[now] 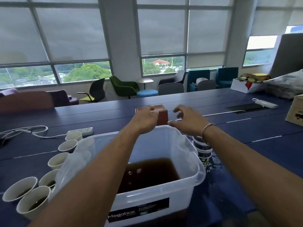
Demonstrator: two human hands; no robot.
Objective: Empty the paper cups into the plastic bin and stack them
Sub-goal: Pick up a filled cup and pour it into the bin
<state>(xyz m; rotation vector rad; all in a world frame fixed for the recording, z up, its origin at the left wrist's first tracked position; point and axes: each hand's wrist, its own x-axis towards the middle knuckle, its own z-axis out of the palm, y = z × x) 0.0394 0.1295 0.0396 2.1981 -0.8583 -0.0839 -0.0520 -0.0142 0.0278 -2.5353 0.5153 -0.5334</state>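
A clear plastic bin (199,163) stands in front of me with brown liquid (152,171) pooled in its bottom. Left of it stand several white paper cups (19,188), some holding dark liquid. A stack of patterned paper cups (202,148) stands against the bin's right side, partly hidden by my right wrist. Beyond the bin's far rim, my left hand (146,119) grips a reddish-brown box-shaped object (162,116) from the left. My right hand (188,122) hovers just right of that object, fingers spread and loosely bent, holding nothing.
A white power strip (82,130) and its cable (24,130) lie behind the cups on the dark blue table (262,128). At far right are a cardboard box (295,110), a white oblong device (264,103) and a plastic bag (285,84). Water glistens beside the stack.
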